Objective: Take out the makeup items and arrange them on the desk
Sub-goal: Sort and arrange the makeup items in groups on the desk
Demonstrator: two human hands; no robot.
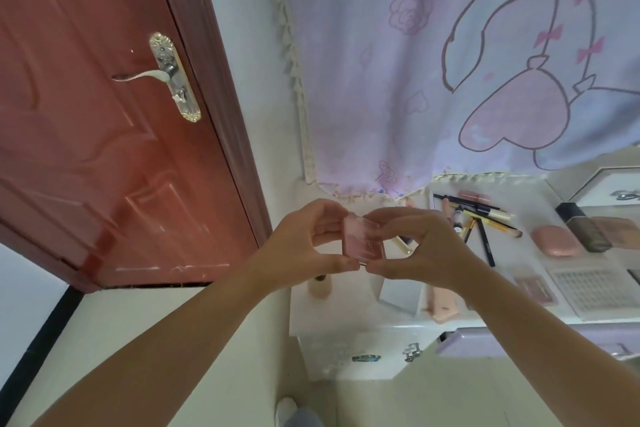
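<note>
Where curtain hangs: desk (cluttered).

A small pink compact, squarish with rounded corners and a glossy, partly clear lid, is held up in the air in front of the desk, tilted and pinched at its edges. On the white desk lie a loose cluster of black and gold pencils, a rounded pink case, a dark square bottle on its side, a flat pink palette, a beige tube and a small upright bottle.
</note>
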